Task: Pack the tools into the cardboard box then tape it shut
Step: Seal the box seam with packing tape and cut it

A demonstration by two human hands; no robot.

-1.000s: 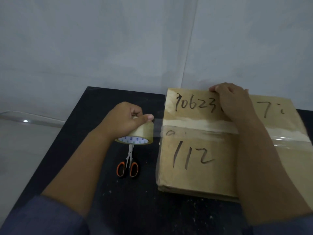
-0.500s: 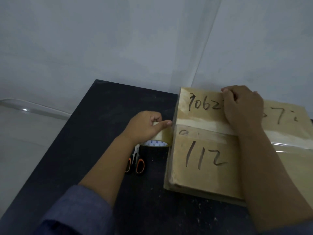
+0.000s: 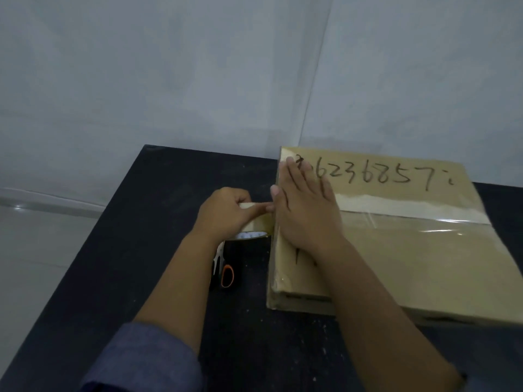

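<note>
fingers (image 3: 300,176) of right hand (image 3: 307,210) flat on box (image 3: 410,250).

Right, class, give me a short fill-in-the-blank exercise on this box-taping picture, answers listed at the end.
1. The left hand grips a roll of ____.
2. The right hand presses flat on the cardboard ____.
3. The scissors on the black table have ____ handles.
4. The scissors lie to the ____ of the box.

Answers: tape; box; orange; left

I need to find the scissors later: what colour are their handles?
Orange on black, seen in the head view: the scissors lie on the table beside the cardboard box.
</note>
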